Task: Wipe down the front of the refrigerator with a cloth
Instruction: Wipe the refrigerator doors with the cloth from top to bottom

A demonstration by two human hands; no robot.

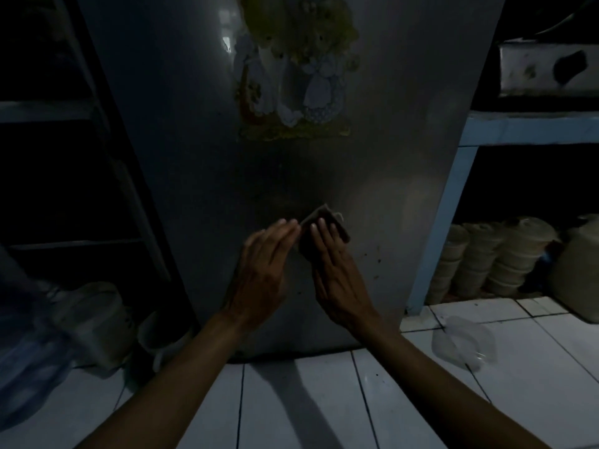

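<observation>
Here's the cloth [324,233], a small dark folded pad with a paler edge, flat against the lower part of the refrigerator [201,163] door, well below the worn sticker [293,76]. Its long axis looks to run on a slant, from lower left up toward the upper right, and the pale corner pokes out at the top.

The right hand [338,277] is on it, fingers straight and laid over the cloth, pressing it to the metal rather than curling round it. That is plainly the nearer hand: the cloth lies straight ahead of its fingertips and under them. The left hand [262,270] comes in just beside it, fingers straight and together, tips at or near the cloth's left edge. Whether they actually touch the cloth I cannot tell in this dim light. It holds nothing.

So the cloth lies ahead of both hands and slightly to the right, low on the door. My read is that the wipe is well down the front, and the next stroke should be led by the right hand, with bare door open to the right and below. A few dark specks [372,257] dot the metal just right of the cloth.

Further out, white floor tiles [291,400] below, a crumpled clear plastic lid [463,341] lying on them at right, and stacked jars [499,257] under a blue shelf [518,128].
</observation>
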